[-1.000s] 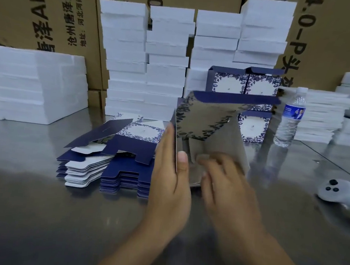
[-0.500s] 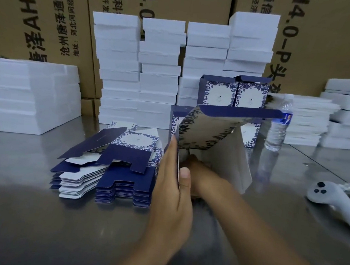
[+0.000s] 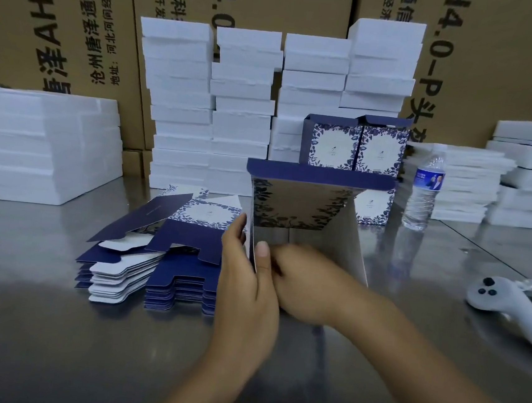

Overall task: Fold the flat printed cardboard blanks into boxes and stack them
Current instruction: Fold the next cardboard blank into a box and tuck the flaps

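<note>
At the centre of the desk (image 3: 50,336), one partly erected blank (image 3: 303,205) stands open as a tube. Its mouth faces the near edge, and its long axis appears to run from the near edge to the far edge. The left hand (image 3: 249,290) grasps the tube's left wall, thumb inside and fingers outside. The right hand (image 3: 305,289) reaches into the mouth from the right. Its fingertips are hidden behind the left thumb, so its grip cannot be determined. The tube lies directly beyond both hands.

Quantities:
- Flat blanks (image 3: 181,286): two piles, just left of the left hand.
- Finished boxes (image 3: 332,144): three visible behind the tube toward the far edge, two in an upper row and one partly hidden below. More may be concealed.
- Water bottle (image 3: 423,190): one, toward the right edge.
- Controller (image 3: 502,300): one, toward the right edge.

The finished stack lies beyond the tube and slightly right, so the right hand is judged the nearer one for placement.
</note>
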{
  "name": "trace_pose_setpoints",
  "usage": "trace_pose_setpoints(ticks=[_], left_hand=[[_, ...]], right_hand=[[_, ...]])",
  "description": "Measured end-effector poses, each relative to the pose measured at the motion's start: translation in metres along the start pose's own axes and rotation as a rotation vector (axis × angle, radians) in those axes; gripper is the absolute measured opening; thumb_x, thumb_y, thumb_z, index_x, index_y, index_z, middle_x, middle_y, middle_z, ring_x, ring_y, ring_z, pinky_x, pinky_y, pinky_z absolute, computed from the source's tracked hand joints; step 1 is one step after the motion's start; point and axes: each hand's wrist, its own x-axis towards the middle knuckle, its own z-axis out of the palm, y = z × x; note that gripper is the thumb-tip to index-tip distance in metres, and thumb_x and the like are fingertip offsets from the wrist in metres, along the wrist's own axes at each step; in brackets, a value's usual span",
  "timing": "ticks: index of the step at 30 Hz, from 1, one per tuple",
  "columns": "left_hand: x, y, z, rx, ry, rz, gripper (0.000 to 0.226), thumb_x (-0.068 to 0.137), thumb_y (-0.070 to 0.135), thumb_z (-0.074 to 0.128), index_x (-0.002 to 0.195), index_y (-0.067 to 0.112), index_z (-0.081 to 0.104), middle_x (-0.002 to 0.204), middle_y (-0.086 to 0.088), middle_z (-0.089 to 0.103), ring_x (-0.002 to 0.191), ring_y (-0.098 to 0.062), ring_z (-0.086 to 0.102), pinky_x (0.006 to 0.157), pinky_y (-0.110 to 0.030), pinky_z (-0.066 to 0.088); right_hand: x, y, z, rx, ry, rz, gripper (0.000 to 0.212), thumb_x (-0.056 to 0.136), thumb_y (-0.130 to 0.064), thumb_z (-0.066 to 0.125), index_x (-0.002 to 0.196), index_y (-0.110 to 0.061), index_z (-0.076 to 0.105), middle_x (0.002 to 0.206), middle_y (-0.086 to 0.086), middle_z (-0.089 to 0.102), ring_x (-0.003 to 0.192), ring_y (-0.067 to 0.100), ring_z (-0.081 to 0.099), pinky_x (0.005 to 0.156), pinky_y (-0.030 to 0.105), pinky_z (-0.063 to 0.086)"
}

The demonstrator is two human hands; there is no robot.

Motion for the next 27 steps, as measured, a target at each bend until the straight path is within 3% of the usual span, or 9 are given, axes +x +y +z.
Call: trace_pose_setpoints(ticks=[5,8,11,13,15,18,20,23,27], left_hand=[[0.004,0.0,-0.004,-0.048,0.023,-0.012,0.045,0.083,0.058,0.03,0.121,0.033,0.03,0.129,0.004,0.049,0.122,-0.009,0.047,0.099,-0.029,0.042],[0.006,0.0,-0.004,-0.132,-0.079,-0.005,0.045,0.083,0.068,0.045,0.117,0.043,0.029,0.131,0.021,0.045,0.127,0.003,0.041,0.1,-0.018,0.041],[0.006,-0.001,-0.004,-0.188,-0.168,0.051,0.072,0.065,0.08,0.056,0.121,0.042,0.031,0.122,0.046,0.04,0.126,0.013,0.037,0.097,-0.009,0.037],[0.007,-0.002,-0.006,-0.146,-0.184,0.08,0.063,0.069,0.073,0.057,0.123,0.052,0.031,0.129,0.043,0.036,0.131,0.011,0.032,0.102,-0.012,0.031],[0.008,-0.002,-0.01,-0.072,-0.181,0.106,0.051,0.074,0.066,0.053,0.119,0.067,0.03,0.14,0.033,0.03,0.135,0.008,0.027,0.106,-0.018,0.027],[0.01,-0.001,-0.013,0.036,-0.191,0.099,0.042,0.08,0.066,0.055,0.115,0.075,0.033,0.15,0.025,0.015,0.139,0.004,0.022,0.103,-0.01,0.023],[0.01,0.0,-0.012,0.073,-0.208,0.082,0.042,0.075,0.065,0.051,0.112,0.076,0.036,0.15,0.029,0.009,0.139,0.004,0.019,0.095,0.001,0.021],[0.01,-0.003,-0.01,0.113,-0.212,0.068,0.041,0.071,0.065,0.046,0.109,0.077,0.038,0.149,0.03,0.007,0.139,0.007,0.014,0.087,0.009,0.019],[0.01,-0.013,-0.01,0.291,-0.228,0.154,0.033,0.079,0.063,0.038,0.11,0.074,0.04,0.149,0.031,0.002,0.14,0.006,0.009,0.105,-0.006,0.019]], right_hand=[[-0.041,0.007,0.003,-0.086,0.078,-0.16,0.007,0.095,-0.027,0.044,0.091,-0.031,0.049,0.1,-0.003,0.062,0.093,0.022,0.057,0.071,0.034,0.042],[-0.042,0.023,0.009,-0.349,0.169,-0.171,0.031,0.085,-0.013,0.052,0.109,-0.032,0.051,0.11,-0.009,0.062,0.102,0.018,0.056,0.078,0.031,0.038],[-0.038,0.035,0.008,-0.318,0.339,-0.097,0.028,0.072,-0.007,0.056,0.094,-0.023,0.063,0.091,-0.006,0.068,0.088,0.02,0.061,0.085,0.033,0.04],[-0.036,0.051,0.006,-0.261,0.52,-0.049,0.021,0.065,-0.001,0.061,0.076,-0.019,0.06,0.074,-0.004,0.063,0.073,0.022,0.059,0.084,0.041,0.044],[-0.034,0.069,0.006,-0.117,0.654,-0.025,0.031,0.066,0.01,0.058,0.069,-0.02,0.052,0.071,-0.006,0.055,0.071,0.02,0.052,0.077,0.041,0.044],[-0.031,0.088,0.01,0.118,0.729,0.001,0.043,0.075,0.019,0.049,0.065,-0.023,0.047,0.108,0.001,0.057,0.099,0.02,0.052,0.083,0.035,0.042],[-0.03,0.098,0.013,0.281,0.72,0.018,0.037,0.078,0.022,0.041,0.07,-0.009,0.059,0.123,0.003,0.055,0.111,0.017,0.052,0.09,0.034,0.043],[-0.029,0.103,0.017,0.511,0.77,0.004,0.031,0.075,0.03,0.033,0.077,0.015,0.061,0.109,0.001,0.063,0.104,0.007,0.057,0.09,0.02,0.045],[-0.032,0.101,0.014,0.862,0.767,0.053,0.04,0.083,0.025,0.032,0.064,0.001,0.057,0.087,-0.014,0.068,0.092,-0.001,0.06,0.079,0.009,0.045]])
